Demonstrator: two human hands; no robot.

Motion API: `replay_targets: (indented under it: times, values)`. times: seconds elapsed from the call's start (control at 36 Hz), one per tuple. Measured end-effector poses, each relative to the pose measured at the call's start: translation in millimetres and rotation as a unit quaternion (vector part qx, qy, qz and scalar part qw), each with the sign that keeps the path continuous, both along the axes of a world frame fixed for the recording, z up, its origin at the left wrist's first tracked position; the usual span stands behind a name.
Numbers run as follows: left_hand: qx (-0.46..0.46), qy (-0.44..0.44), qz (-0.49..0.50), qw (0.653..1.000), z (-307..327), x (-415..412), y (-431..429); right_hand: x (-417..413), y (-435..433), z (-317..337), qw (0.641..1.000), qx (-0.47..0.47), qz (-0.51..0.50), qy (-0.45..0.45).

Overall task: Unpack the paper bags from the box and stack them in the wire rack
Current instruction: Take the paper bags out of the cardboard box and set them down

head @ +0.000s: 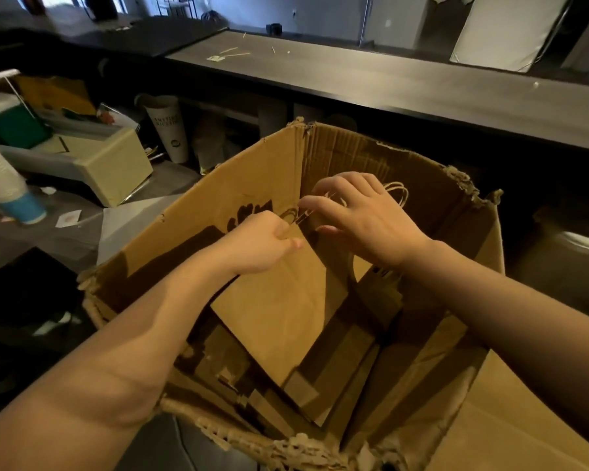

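Both hands are down inside the cardboard box (215, 202), working at the top of the front paper bag (286, 300), which leans up against the box wall just beyond the left hand. The left hand (264, 243) pinches the bag's top edge between thumb and curled fingers. The right hand (364, 215) is just beside it, fingers spread and only lightly bent over the string handles (398, 195), closed round nothing that shows; whether a fingertip has hooked a loop is too fine to tell. More bags (337, 365) lie flat and slanted below both wrists, deeper in the box. To do this step well, the right hand should probably gather the loose loops together with the top edge, so the handles do not snag on the neighbouring bags or the torn rim when the bag comes up. Taking several bags in one grip, flat and squared, and lifting them straight up between the two forearms looks kinder to the thin paper than tugging on one corner. The wire rack does not show anywhere near the hands, so the carry cannot be judged.
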State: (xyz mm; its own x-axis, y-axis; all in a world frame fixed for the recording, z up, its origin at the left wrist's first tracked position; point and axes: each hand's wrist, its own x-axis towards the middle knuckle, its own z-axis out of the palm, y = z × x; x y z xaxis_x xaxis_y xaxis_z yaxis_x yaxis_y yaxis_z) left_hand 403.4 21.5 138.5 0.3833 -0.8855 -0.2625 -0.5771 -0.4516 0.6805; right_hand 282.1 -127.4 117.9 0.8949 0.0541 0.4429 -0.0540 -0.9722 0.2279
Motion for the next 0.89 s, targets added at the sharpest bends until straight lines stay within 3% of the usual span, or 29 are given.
replay_targets:
  times: [0.17, 0.33, 0.42, 0.58, 0.75, 0.89]
  values:
    - [-0.070, 0.036, 0.110, 0.991, 9, 4, 8, -7, -1, 2, 0.989, 0.079, -0.117, 0.033]
    - [-0.132, 0.113, 0.253, 0.952, 17, 0, 26, -7, -2, -3, 0.905, 0.338, -0.246, 0.076]
    - [-0.143, 0.161, 0.286, 0.934, 23, -12, 28, -13, 0, 3, 0.847, 0.480, -0.206, 0.102]
    - [-0.138, 0.215, 0.308, 0.916, 37, -47, 21, -39, 13, 26, 0.753, 0.644, -0.120, 0.069]
    - [-0.166, 0.240, 0.264, 0.919, 55, -87, 13, -84, 11, 50, 0.704, 0.700, -0.101, -0.071]
    - [-0.185, 0.261, 0.230, 0.919, 63, -136, -2, -135, -8, 61, 0.627, 0.764, -0.052, -0.140]
